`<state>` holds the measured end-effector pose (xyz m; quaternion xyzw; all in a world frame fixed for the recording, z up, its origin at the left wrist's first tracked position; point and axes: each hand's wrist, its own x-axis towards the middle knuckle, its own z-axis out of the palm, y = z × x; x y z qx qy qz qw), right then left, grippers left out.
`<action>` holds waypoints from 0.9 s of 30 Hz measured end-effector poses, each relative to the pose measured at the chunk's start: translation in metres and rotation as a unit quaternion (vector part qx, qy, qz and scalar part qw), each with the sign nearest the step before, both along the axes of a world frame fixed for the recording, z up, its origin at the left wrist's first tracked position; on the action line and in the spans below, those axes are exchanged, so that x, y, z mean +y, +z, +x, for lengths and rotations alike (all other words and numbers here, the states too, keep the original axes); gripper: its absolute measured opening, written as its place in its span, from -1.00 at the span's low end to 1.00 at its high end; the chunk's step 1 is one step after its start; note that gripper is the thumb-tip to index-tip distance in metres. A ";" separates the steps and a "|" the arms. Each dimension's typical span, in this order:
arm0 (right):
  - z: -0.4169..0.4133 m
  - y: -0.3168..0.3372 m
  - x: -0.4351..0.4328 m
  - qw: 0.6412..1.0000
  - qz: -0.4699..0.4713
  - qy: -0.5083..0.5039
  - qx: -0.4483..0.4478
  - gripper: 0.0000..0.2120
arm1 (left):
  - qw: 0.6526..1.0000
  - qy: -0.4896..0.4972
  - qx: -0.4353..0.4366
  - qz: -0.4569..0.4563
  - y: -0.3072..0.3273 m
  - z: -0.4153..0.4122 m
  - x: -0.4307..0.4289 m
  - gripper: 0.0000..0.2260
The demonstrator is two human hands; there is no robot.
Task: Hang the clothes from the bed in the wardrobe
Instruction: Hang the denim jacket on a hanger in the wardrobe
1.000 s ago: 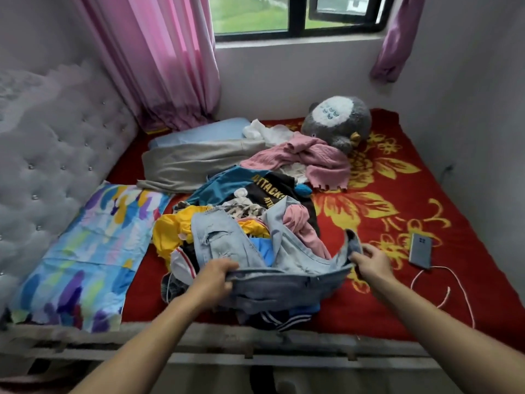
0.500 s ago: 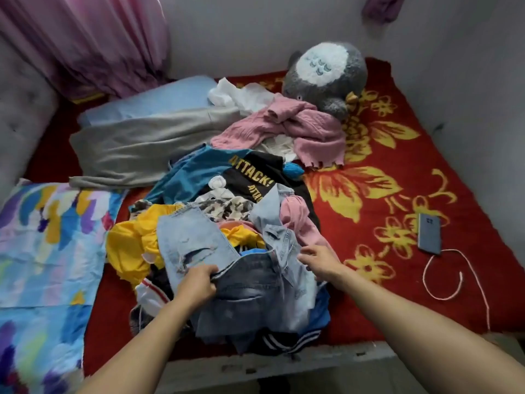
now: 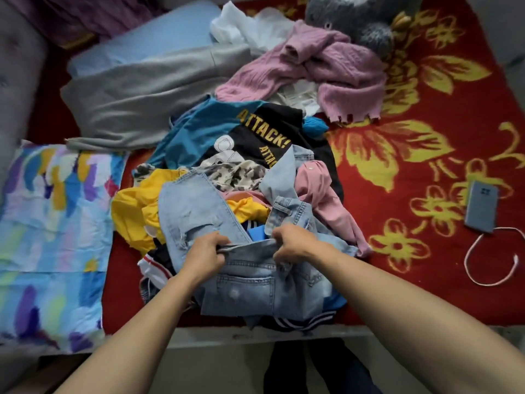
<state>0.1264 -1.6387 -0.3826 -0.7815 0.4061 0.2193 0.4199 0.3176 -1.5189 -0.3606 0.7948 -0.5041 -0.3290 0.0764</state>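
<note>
Head view: the left hand (image 3: 206,253) and right hand (image 3: 292,243) have their fingers (image 3: 220,243) clamped on the waistband of the ripped jeans (image 3: 255,282), which lie atop the pile at the bed's (image 3: 426,123) near edge. Lifting could drag the tangled pink garment (image 3: 321,194) off the bed.

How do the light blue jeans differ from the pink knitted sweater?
The jeans are ripped light blue denim; the sweater is pink knit with a frayed hem. The jeans top the near clothes pile; the sweater lies farther back, beside the grey plush toy. The left hand and right hand grip the jeans; nothing holds the sweater. Both lie crumpled on the bed.
</note>
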 end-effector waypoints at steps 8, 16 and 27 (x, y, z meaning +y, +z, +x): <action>-0.107 0.012 0.051 0.987 -0.094 0.129 -0.011 -0.68 | 0.996 -0.063 0.060 0.037 0.016 -0.046 0.022 -0.70; -0.183 0.000 0.069 0.987 -0.155 0.032 -0.004 -0.47 | 0.973 -0.222 -0.067 -0.011 -0.006 -0.100 -0.032 -0.80; -0.269 -0.023 0.087 0.983 -0.155 -0.085 -0.051 -0.83 | 0.762 -0.607 -0.221 -0.050 -0.052 -0.233 -0.139 -0.82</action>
